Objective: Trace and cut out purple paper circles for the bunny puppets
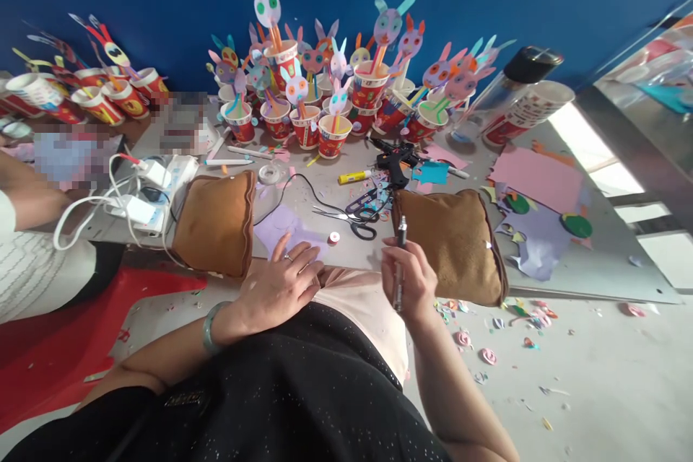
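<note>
My right hand (412,276) is closed around a slim pen (401,234) with a silver end and a black section, held upright above the table's front edge. Fingers apart, my left hand (284,285) rests by the table edge, its fingertips close to a sheet of purple paper (281,227). Just past it sits a small white-and-red round piece (334,237). Black-handled scissors (362,229) lie open between my hands. To the right is a brown cushion (452,249), and a tan cushion (219,224) lies to the left.
Several red paper cups (333,144) with paper rabbit heads line the back. A black glue gun (398,166), a yellow glue stick (354,177) and pink paper (535,177) lie on the table. White cables and a power strip (154,216) stand left, near another person's arm (37,195).
</note>
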The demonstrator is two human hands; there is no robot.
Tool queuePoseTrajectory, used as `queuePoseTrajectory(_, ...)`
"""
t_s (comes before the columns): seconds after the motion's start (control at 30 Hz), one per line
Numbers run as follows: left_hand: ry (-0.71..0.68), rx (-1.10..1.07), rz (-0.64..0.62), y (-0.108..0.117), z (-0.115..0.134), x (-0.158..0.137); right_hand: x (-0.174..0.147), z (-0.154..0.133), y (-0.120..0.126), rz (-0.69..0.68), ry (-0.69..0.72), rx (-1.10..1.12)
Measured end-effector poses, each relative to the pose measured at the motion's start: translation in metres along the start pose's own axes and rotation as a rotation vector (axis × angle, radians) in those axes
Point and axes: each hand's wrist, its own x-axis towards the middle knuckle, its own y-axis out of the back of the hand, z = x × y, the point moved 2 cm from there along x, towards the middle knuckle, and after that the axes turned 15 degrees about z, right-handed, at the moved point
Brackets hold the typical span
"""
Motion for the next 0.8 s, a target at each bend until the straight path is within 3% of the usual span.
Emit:
queuePoseTrajectory(0.23, -0.005, -0.031, 0.015, -0.005, 0.001, -0.005, 0.043, 0.065, 0.041, 0.131, -0.112, -0.209)
queuePoseTrajectory(0.37, -0.003, -0.035, -0.007, -0.007, 0.001, -0.006, 0.076, 0.112, 0.045, 0.041, -0.241, -0.359)
queuePoseTrajectory(0.53, -0.007, -0.034, -0.053, -0.009, 0.003, -0.004, 0.115, 0.165, 0.016, -0.260, -0.407, -0.442)
queuePoseTrajectory(0.6, -0.010, -0.040, -0.060, -0.008, 0.005, -0.003, 0.127, 0.177, 0.001, -0.305, -0.415, -0.488)
queuePoseTrajectory(0.7, -0.005, -0.043, -0.070, -0.006, 0.005, -0.002, 0.139, 0.184, -0.020, -0.344, -0.449, -0.521)
queuePoseTrajectory(0.8, 0.007, -0.054, -0.055, -0.003, 0.003, -0.004, 0.144, 0.181, -0.033, -0.448, -0.618, -0.711)
